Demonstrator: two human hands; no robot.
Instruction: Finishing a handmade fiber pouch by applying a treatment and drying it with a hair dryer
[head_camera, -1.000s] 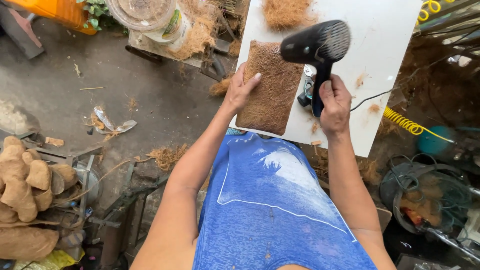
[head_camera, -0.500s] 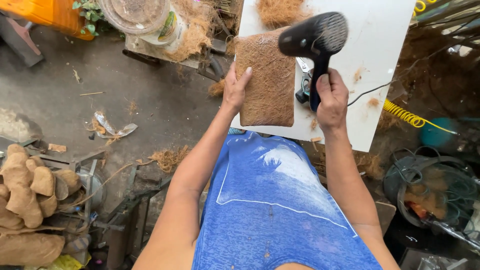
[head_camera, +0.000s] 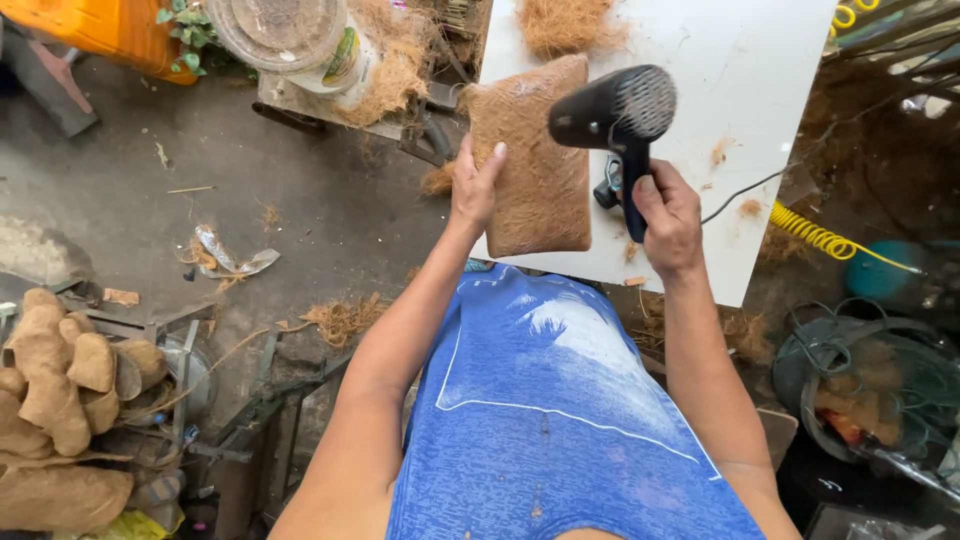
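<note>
So a brown coir-fibre pad is laid flat on the white tabletop, right at the tabletop's left edge, with its near end close to the front edge. The pad's left side is gripped by the left hand, thumb on top and the rest of the fingers tucked around the edge. A black hair dryer is held by its handle in the right hand, fist closed tight round it, and the barrel is kept just above the pad's right half, pointing left across it. A loose clump of coir fibre is piled on the far side of the tabletop, just beyond the pad. A yellow coiled hose is seen off the tabletop's right edge. Well to the left of the tabletop, down on the floor, a heap of stuffed fibre shapes is stacked.
</note>
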